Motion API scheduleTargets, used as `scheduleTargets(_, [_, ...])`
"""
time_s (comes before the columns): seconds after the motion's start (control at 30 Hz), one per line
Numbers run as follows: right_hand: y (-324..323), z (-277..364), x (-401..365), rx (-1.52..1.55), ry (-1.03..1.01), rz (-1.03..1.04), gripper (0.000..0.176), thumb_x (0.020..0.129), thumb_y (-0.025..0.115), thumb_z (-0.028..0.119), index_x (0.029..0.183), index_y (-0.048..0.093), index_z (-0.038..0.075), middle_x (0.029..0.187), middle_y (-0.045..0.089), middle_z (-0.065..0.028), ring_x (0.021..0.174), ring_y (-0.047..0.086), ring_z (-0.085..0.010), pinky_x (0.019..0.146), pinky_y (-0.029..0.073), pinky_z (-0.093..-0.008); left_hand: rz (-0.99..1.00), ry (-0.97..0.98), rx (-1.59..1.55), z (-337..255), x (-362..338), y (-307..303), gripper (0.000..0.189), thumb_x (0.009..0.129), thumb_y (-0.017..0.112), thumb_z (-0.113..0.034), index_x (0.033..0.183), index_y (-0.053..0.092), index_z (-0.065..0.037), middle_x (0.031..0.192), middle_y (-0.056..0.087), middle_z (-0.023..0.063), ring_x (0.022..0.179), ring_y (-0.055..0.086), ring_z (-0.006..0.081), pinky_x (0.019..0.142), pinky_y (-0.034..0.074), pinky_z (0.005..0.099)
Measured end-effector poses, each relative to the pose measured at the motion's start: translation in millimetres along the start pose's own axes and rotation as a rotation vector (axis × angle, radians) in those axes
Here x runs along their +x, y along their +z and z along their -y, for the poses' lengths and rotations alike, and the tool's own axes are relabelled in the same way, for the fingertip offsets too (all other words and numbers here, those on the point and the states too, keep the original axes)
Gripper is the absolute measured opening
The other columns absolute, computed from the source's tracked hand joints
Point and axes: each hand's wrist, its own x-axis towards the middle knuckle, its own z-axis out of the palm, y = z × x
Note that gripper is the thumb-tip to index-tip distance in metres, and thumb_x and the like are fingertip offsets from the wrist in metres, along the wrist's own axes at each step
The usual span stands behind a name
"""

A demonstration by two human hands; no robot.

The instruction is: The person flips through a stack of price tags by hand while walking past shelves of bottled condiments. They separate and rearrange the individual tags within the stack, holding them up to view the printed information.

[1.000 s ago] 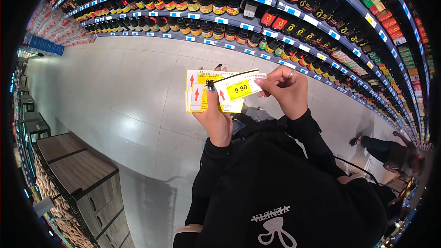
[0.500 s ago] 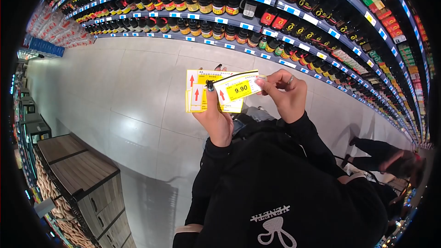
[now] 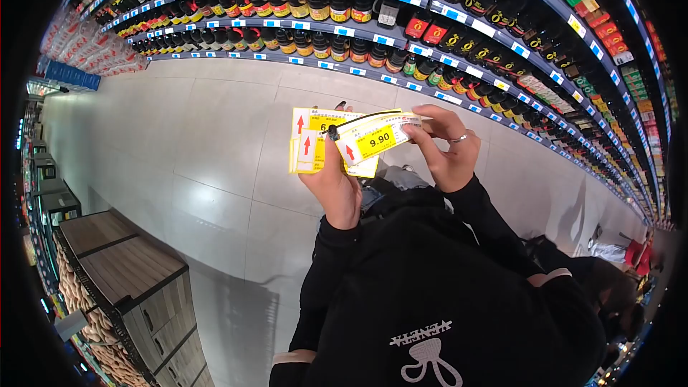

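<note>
My left hand (image 3: 337, 188) is closed round a fanned stack of yellow-and-white price tags (image 3: 305, 161), its thumb pressing on the front ones. Red arrows are printed on their left sides. Foremost is a tag reading 9.90 (image 3: 378, 140), tilted up to the right and slightly bowed. Its right end is pinched between the thumb and fingers of my right hand (image 3: 453, 149), which wears a ring. Another tag edge shows just behind it, rising toward the right fingers. My left fingers are mostly hidden behind the stack.
Long shelves (image 3: 326, 25) of dark bottles and jars curve across the front and right, with price labels along their edges. Wrapped packs (image 3: 93, 43) are piled at far left. A wooden cabinet (image 3: 132, 258) stands at lower left. People (image 3: 609, 272) are at the right.
The 9.90 tag has shifted slightly right and downward and is more bowed. My right fingers have risen along its end. At the right, the people have changed position.
</note>
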Motion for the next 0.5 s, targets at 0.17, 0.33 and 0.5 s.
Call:
scheduleTargets(0.17, [-4.4,-7.6,-0.1,-0.087,-0.167,0.043,0.015,0.074,0.065,-0.001,0.085,0.055,-0.001,0.078,0.064,-0.0131,0.065,0.065,-0.0197,0.06,0.05,-0.0235,-0.009,-0.019,-0.013,2.2,1.6,-0.5,0.03,0.087,0.041,0.003,0.116,0.036,0.011,0.112,0.053,0.0244,0.098,0.058,0.0272,0.084,0.047,0.0333])
scheduleTargets(0.33, [-4.5,-7.3,4.1,0.034,-0.034,0.078,0.016,0.07,0.067,-0.002,0.077,0.053,0.0,0.091,0.064,-0.015,0.085,0.063,-0.0254,0.068,0.051,-0.0284,-0.01,-0.031,0.091,3.6,0.6,-6.1,0.033,0.087,0.044,0.0,0.118,0.036,0.009,0.113,0.052,0.0242,0.102,0.056,0.0272,0.087,0.046,0.0328])
scheduleTargets(0.5, [-14.6,4.1,18.6,-0.228,-0.347,0.033,0.015,0.062,0.072,0.004,0.074,0.063,0.004,0.119,0.053,-0.0143,0.119,0.041,-0.0329,0.092,0.038,-0.0402,-0.018,-0.044,0.08,1.0,-0.5,-0.2,0.033,0.085,0.045,0.002,0.117,0.037,0.01,0.112,0.053,0.0234,0.101,0.056,0.0264,0.086,0.046,0.032])
